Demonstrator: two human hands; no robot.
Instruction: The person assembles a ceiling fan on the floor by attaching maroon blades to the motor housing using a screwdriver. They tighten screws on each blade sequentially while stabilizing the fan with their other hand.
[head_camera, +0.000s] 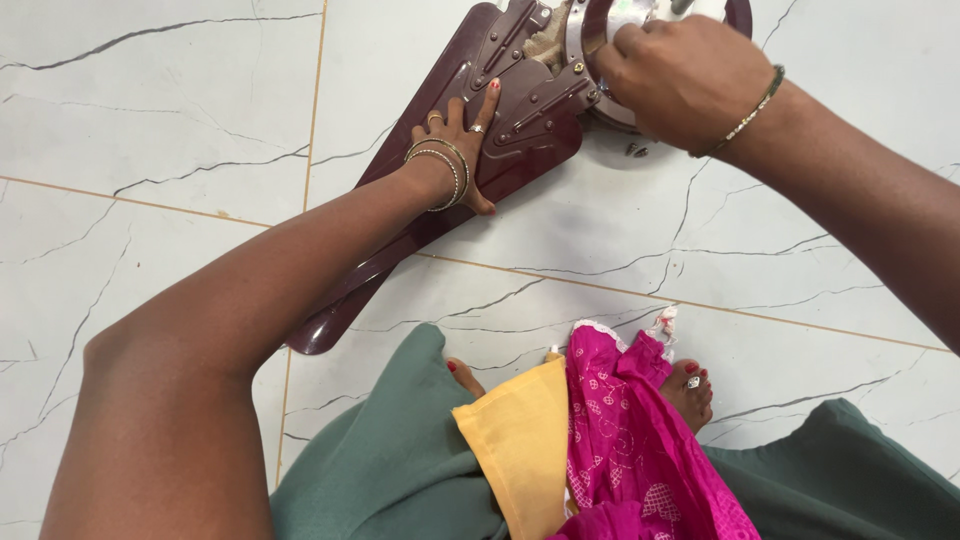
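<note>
On the white marble floor (180, 120), w/ dark veins and thin gold joint lines, lies a long maroon blade (400, 240), prob. a ceiling-fan blade, running diagonally from lower left to the top centre. Its wide end meets a maroon bracket (530, 95) w/ raised ribs and small screws, which joins a round metal motor hub (600, 60) at the top edge; hub only partly in view.

Left hand (462, 150) rests flat on the blade just by the bracket, fingers spread wide, index tip touching the bracket's ribs; it grips nothing, just presses down. Rings on the fingers, thin gold bangles (445, 170) at the wrist.

Right hand (680, 75) sits over the hub, fingers curled around its rim, palm down. Whether it holds a tool or just the hub itself, can't tell, since the fingers hide it. A thin bracelet (755, 105) on that wrist.

Near the bottom: green cloth (400, 470), a yellow fold (520, 440), pink patterned fabric (630, 430), and toes w/ red polish (690, 385) on the floor, well apart from the blade.
</note>
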